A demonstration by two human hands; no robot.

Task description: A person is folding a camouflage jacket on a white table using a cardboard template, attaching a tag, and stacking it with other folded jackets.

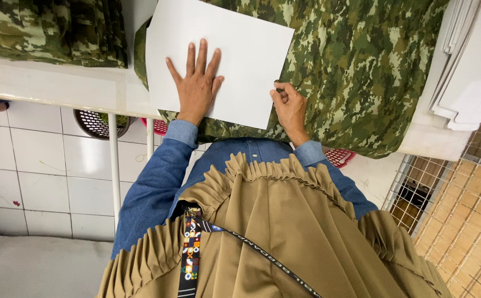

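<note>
Tan pleated cloth [284, 232] and a patterned lanyard [191, 254] fill the near foreground, with blue denim sleeves reaching away from them toward a white table [58, 83].

At far left a folded pile of camouflage fabric [47, 27] sits on the table, and a dark basket [94, 124] stands below the table edge over the tiled floor [42, 165].

Next, the left hand [196, 83] lies flat with fingers spread wide, palm down on a white sheet of paper [240, 49]. It presses the near left part of the sheet, so most of the paper stretches away and to the right of it. The sheet lies tilted, its near edge sloping down toward the right, on top of a large camouflage cloth [362, 66] spread over the table.

The right hand [290, 107] is curled at the sheet's near right corner, fingertips closed narrowly on the paper's edge. Both hands touch the sheet, one at each end of the near edge.

Further right, a red basket [340, 157] peeks from under the cloth, a stack of white sheets [472, 83] rests at the table's end, and a wire grid [461, 204] stands below.
</note>
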